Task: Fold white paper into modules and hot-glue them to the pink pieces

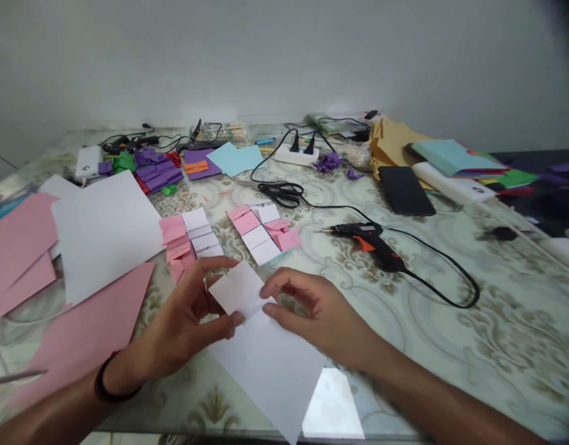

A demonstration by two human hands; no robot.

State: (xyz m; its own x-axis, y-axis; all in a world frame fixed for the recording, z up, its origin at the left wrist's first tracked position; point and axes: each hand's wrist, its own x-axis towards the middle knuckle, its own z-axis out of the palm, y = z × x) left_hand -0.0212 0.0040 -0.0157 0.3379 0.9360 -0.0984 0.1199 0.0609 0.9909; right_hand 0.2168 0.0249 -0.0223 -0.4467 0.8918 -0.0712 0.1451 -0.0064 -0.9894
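White paper square (238,289) sits between my two hands, over the upper end of a larger white sheet (279,371); I cannot tell whether they are joined. My left hand (187,324) grips its left side, index finger arched by the top corner and thumb on the lower edge, with a dark band (101,382) around the wrist. My right hand (312,303) pinches its right edge between thumb and bent index finger, forearm slanting in from the lower right. Just beyond lie two pink-and-white folded paper sets (259,240), then black scissors (271,188), all on a scroll-patterned tabletop (433,364) that meets a plain grey wall (284,62). Pink sheets (94,327) crowd my left forearm; patterned surface stretches from my right forearm to the glue gun (385,250). The larger sheet's lowest corner reaches the tabletop's near edge.
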